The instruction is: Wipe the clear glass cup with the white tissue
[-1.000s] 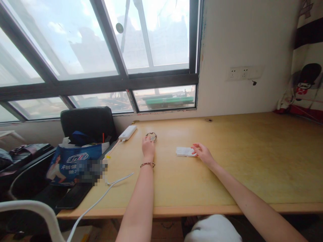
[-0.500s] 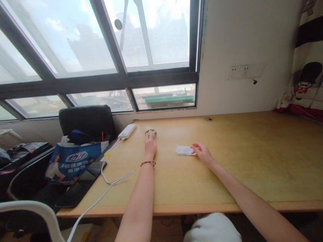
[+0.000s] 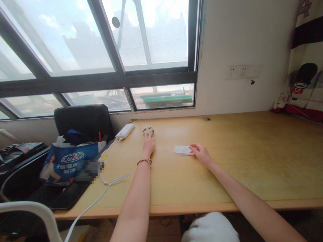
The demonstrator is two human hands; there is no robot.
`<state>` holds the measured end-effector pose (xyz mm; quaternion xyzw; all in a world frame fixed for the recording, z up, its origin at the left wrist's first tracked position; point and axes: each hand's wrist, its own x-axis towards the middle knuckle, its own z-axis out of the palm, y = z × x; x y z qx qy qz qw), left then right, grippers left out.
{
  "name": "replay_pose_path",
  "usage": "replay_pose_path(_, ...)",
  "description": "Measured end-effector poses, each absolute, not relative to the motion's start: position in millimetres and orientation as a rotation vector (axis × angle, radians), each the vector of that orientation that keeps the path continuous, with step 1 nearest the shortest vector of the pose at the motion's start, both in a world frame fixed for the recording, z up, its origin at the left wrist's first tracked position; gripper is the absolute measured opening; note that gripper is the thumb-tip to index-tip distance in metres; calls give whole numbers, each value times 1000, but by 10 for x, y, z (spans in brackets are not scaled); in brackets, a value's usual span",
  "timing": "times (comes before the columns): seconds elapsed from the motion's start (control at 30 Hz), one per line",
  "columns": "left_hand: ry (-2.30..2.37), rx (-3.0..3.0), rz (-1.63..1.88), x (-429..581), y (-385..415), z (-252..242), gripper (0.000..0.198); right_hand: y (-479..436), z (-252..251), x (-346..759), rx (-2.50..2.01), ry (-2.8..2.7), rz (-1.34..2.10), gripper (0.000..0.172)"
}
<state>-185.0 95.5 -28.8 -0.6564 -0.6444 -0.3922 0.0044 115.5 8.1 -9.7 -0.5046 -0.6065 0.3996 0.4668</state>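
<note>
Toward the far side of the wooden desk (image 3: 239, 161), my left hand (image 3: 149, 144) is closed on the near edge of a small black-and-white patterned ring-shaped band (image 3: 148, 128). Whether it is a hair tie or a bracelet I cannot tell. To the right, my right hand (image 3: 201, 154) pinches the right end of a flat white folded piece (image 3: 181, 150), like a tissue or cloth, which lies on the desk. A thin braided bracelet (image 3: 144, 161) circles my left wrist.
A white power bank (image 3: 125, 131) with a white cable (image 3: 101, 195) trailing over the front edge lies at the desk's left. Beyond that stand a blue printed bag (image 3: 63, 161) and a black chair (image 3: 84, 119). A window and wall sockets (image 3: 242, 71) are behind.
The whole scene has shifted slightly left as the camera turned a little. Both hands keep their hold, with no clear movement of the band or the white piece across the desk.
</note>
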Motion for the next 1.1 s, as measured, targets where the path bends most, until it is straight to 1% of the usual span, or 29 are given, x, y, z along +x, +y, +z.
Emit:
replay_pose_path(0.1, -2024, -1964, -1154, -1717, 845, -162, 35, 108, -124, 1175, -1289, -1527, 886, 28)
replay_pose_path(0.2, -1983, -1980, -976, -1400, 678, 8, 29, 170, -197, 1219, -1349, -1519, 836, 28)
replay_pose_path(0.33, -1833, -2319, -527, -714, 363, 103, 26, 253, -301, 1286, -1437, -1551, 800, 30)
replay_pose_path(0.43, -1524, -2565, -340, -206, 98, 25, 18, 270, -314, 1324, -1492, -1629, 713, 30)
replay_pose_path(0.5, -1428, -2572, -331, 18, -46, -39, 21, 259, -286, 1344, -1513, -1705, 609, 31)
replay_pose_path(0.57, -1434, -2546, -324, 118, -133, -72, 26, 238, -246, 1361, -1523, -1781, 506, 32)
replay_pose_path(0.67, -1532, -2532, -295, 79, -150, -48, 26, 209, -195, 1377, -1530, -1848, 437, 32)
replay_pose_path(0.87, -1788, -2443, -259, -239, -30, 55, 31, 177, -149, 1364, -1528, -1844, 458, 29)
replay_pose_path(1.0, -1978, -2326, -228, -688, -11, 99, 37, 166, -124, 1358, -1533, -1847, 477, 28)
replay_pose_path(1.1, -2167, -2183, -204, -1171, -31, 137, 37, 157, -113, 1355, -1530, -1860, 470, 28)
